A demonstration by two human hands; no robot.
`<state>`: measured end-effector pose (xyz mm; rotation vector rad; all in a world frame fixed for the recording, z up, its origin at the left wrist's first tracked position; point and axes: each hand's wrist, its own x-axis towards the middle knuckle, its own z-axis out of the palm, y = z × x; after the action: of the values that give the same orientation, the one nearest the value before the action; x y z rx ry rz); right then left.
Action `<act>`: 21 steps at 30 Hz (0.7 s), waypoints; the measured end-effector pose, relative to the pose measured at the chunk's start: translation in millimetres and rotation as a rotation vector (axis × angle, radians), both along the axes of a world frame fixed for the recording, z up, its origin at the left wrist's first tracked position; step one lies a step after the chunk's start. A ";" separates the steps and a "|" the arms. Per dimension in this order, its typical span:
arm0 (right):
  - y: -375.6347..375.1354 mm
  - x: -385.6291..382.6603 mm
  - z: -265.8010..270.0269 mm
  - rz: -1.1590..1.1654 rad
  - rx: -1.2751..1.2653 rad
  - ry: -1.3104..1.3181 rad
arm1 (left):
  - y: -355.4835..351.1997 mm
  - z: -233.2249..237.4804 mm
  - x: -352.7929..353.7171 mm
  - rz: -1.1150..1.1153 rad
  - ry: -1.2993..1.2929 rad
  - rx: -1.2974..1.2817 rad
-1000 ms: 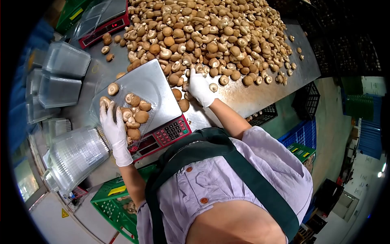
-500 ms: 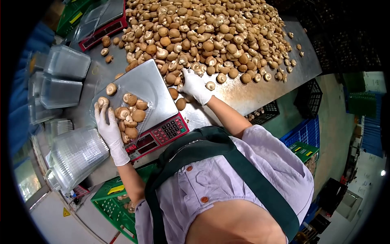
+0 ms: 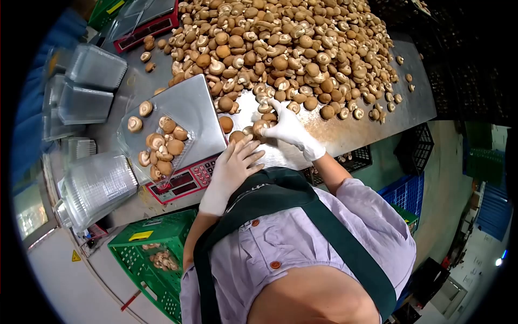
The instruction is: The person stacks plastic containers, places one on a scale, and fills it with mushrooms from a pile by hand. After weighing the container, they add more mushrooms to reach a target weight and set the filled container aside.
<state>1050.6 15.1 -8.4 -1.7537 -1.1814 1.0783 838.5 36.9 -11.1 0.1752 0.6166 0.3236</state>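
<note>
In a white glove, my right hand curls its thumb and fingers round a brown-capped mushroom at the near edge of the pile. My left hand, also gloved, hovers over the front right corner of the scale with its fingers stretched and apart. Its fingertips are right by a loose mushroom. On the metal pan of the red scale lies a clear plastic tray with several mushrooms. Two more mushrooms rest to the left of that cluster.
A big mushroom heap covers the back of the metal table. Stacked clear trays stand at the left. Behind them sits a second red scale. Green crates and a black crate are below the table edge.
My left hand has left the tray on the scale and moved right, towards my right hand. My right hand has drawn back slightly from the heap, its fingers now round a mushroom.
</note>
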 end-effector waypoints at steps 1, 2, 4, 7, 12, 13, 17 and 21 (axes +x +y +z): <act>-4.0 1.6 15.6 0.085 -0.098 0.123 | -0.1 -4.1 13.5 0.037 0.063 -0.129; -8.1 0.6 24.1 0.202 -0.057 0.063 | 0.7 -4.9 23.4 0.043 0.058 -0.172; -15.3 -1.5 17.7 0.408 0.117 -0.052 | -0.7 -54.0 29.6 0.038 -0.391 -0.005; -15.3 6.8 43.8 0.473 -0.005 -0.100 | 0.9 -53.7 44.3 0.131 -0.181 -0.053; 23.9 53.8 -11.8 0.152 0.045 -0.474 | -4.5 -53.8 53.9 0.272 -0.075 -0.176; 33.7 58.4 -14.5 0.126 -0.054 -0.526 | -6.6 -51.2 57.0 0.307 -0.006 -0.170; 63.3 61.5 -83.5 0.361 0.225 -0.888 | -11.7 -49.4 66.1 0.409 -0.100 -0.210; 70.1 34.7 -73.4 0.371 0.037 -0.993 | -19.9 -47.4 74.0 0.470 -0.120 -0.184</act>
<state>1085.3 85.2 -81.8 -2.1481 -2.1552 0.2964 912.5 17.0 -58.6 -0.1694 0.5605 0.7218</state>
